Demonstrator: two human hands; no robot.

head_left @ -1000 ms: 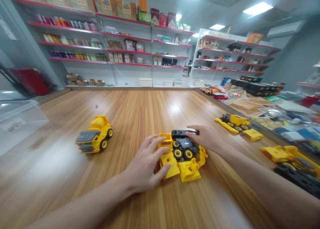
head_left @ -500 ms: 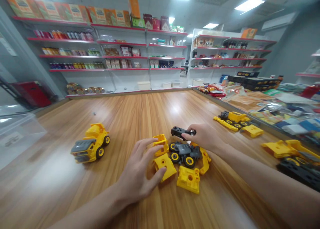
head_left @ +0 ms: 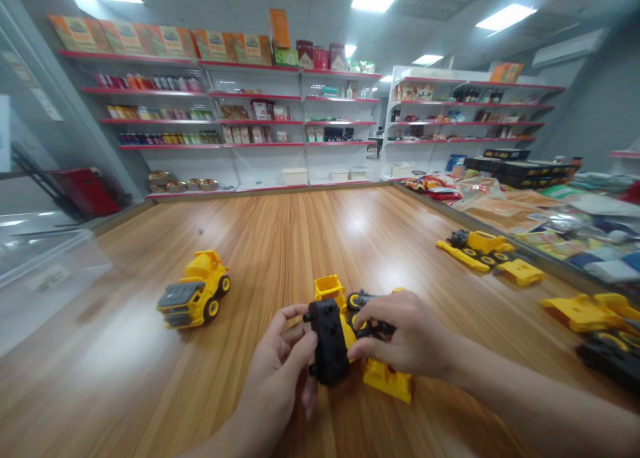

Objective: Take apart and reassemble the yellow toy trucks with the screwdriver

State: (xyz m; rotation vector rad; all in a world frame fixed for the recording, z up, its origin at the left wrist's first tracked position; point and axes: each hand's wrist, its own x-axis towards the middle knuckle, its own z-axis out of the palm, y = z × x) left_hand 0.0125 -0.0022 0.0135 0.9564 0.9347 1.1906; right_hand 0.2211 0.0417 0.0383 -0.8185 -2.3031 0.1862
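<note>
A black toy vehicle base [head_left: 329,341] with pegs on its side is upright in my left hand [head_left: 280,361], the thumb pressed on its near face. My right hand [head_left: 407,331] is just to the right, thumb and fingers apart, over the loose parts. Its fingertips are close to a yellow toy part [head_left: 349,335] that is mostly behind the black base; contact is unclear. Under the right fingers lies a dark wheeled chassis [head_left: 356,301], partly covered. Another yellow part [head_left: 387,381] rests below the right hand, and a yellow frame-like part [head_left: 329,287] stands behind the black base.
An assembled yellow toy truck [head_left: 195,290] stands on the wooden table [head_left: 260,245] at left. More yellow and black toy parts [head_left: 483,245] lie at right, with another group [head_left: 590,311] nearer. A clear plastic bin [head_left: 50,278] is at the left edge. Packaged goods [head_left: 500,205] lie beyond the right edge.
The black base has come from the right hand into my left hand, nearer to me and turned upright. My right hand has let go of it and moved down over the loose parts.
</note>
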